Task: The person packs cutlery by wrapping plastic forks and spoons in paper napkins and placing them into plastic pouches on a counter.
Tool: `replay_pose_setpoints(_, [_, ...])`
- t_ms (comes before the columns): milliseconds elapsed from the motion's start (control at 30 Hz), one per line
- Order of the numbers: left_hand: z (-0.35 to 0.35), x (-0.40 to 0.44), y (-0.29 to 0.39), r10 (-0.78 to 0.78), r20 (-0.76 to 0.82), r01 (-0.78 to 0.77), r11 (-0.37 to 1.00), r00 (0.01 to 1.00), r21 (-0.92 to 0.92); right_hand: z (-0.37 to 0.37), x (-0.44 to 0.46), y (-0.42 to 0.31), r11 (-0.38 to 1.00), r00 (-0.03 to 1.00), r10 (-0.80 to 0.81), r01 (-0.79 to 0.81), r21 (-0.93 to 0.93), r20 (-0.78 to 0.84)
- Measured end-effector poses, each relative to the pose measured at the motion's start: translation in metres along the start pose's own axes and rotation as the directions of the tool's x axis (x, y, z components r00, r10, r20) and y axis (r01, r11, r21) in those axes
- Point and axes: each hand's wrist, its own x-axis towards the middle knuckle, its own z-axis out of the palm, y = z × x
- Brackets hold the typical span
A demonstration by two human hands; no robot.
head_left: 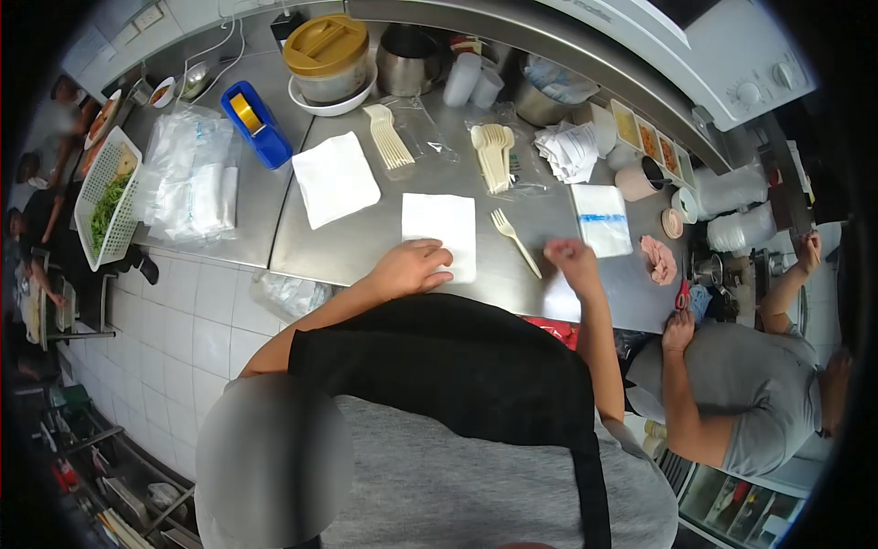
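Note:
My left hand (412, 269) lies on the lower left part of a white paper napkin (441, 220), its fingers loosely bent and spread over the paper. My right hand (572, 263) is raised at the counter, fingers curled together and slightly blurred; what they hold, if anything, cannot be made out. Between the hands lies a single cream plastic fork (516, 242), apart from both. A stack of white napkins (336, 179) sits to the left. Farther back are a bunch of forks (390, 137) and a bunch of spoons (492, 156) on clear plastic bags.
A blue tape dispenser (259, 137) and plastic bags (190, 174) stand left on the steel counter (366, 240). At right are a packet with a blue stripe (602, 220), a pink cloth (658, 260) and red-handled scissors (682, 295). A co-worker's hand (679, 331) rests by the counter edge.

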Motion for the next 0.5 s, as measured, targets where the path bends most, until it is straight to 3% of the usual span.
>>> replay_pose_setpoints(67, [-0.006,0.006,0.014,-0.088,0.041,0.087,0.996,0.995,0.028,0.008,0.029,-0.020,0.992,0.994,-0.091,0.095,0.081,-0.055])
replay_pose_setpoints(133, [-0.003,0.010,0.018,-0.095,-0.010,0.095,0.996,0.995,-0.003,0.031,0.066,-0.024,0.951,0.949,-0.309,0.310,0.014,-0.065])
replay_pose_setpoints(200, [0.001,0.011,0.021,-0.116,-0.039,0.115,0.993,0.992,-0.020,0.057,0.090,-0.024,0.929,0.936,-0.340,0.319,-0.187,-0.095])
replay_pose_setpoints(267, [0.004,0.013,0.021,-0.148,-0.050,0.147,0.989,0.988,-0.018,0.068,0.092,-0.052,0.834,0.855,-0.438,0.271,-0.480,-0.278])
replay_pose_setpoints(333, [0.003,0.015,0.025,-0.143,-0.116,0.141,0.990,0.983,-0.021,0.061,0.094,-0.064,0.748,0.835,-0.481,0.232,-0.622,-0.268])
replay_pose_setpoints(400, [0.003,0.017,0.027,-0.144,-0.170,0.145,0.989,0.975,-0.005,0.046,0.096,-0.061,0.710,0.899,-0.427,0.266,-0.652,-0.099])
replay_pose_setpoints(500, [0.002,0.025,0.025,-0.166,-0.235,0.179,0.983,0.958,0.033,0.035,0.115,-0.032,0.748,0.829,-0.544,0.548,-0.374,0.128])
